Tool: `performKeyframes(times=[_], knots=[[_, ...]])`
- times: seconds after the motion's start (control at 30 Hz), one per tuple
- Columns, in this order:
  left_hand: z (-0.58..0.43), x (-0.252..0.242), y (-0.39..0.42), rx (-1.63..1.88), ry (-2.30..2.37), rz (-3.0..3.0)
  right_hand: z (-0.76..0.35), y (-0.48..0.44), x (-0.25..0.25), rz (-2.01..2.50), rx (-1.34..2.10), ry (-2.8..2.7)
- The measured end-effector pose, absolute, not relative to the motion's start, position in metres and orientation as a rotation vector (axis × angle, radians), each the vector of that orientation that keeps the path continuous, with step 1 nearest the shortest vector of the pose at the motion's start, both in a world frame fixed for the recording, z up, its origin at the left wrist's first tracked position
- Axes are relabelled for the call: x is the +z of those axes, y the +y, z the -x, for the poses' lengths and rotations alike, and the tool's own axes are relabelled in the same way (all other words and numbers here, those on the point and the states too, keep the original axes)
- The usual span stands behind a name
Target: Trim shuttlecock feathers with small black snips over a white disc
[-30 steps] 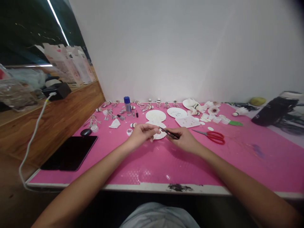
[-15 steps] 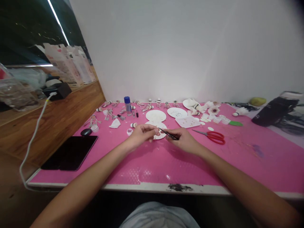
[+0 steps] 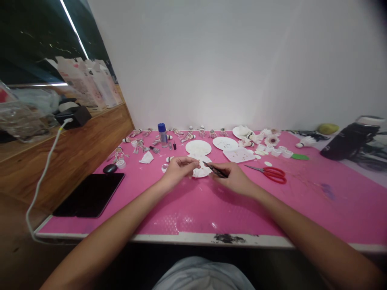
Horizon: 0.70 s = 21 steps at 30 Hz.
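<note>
Gripping a dark pointed tool [image 3: 219, 172] in the right hand [image 3: 235, 177], long axis slanting away and leftward, tip just beside the left hand [image 3: 180, 168]; fingertips pinched there, too small to tell on what; near a white disc [image 3: 202, 172] above the pink counter [image 3: 193, 207].

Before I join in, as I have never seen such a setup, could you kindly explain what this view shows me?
Of course. There is no machine here: a person works with two bare hands, seen from a camera on their own head, looking forward and down. The right hand holds a slim black tool. The left hand has its fingertips drawn together near the tool's tip; whatever they may pinch is too small to tell. On the pink table lie red-handled scissors, a white round plate among others, a dark tablet and a blue-capped bottle.
</note>
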<state>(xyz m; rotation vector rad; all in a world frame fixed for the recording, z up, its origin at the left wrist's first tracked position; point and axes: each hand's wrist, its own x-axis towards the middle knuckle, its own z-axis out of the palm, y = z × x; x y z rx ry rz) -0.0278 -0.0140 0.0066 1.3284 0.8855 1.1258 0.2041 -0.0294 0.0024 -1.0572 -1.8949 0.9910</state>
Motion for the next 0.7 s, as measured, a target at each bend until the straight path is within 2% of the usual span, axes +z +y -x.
performKeyframes(times=[0.7], knots=[[0.0301,0.008,-0.0149,1.145,0.859,-1.338,-0.2034,-0.0298,0.001,1.085,0.923,-1.921]])
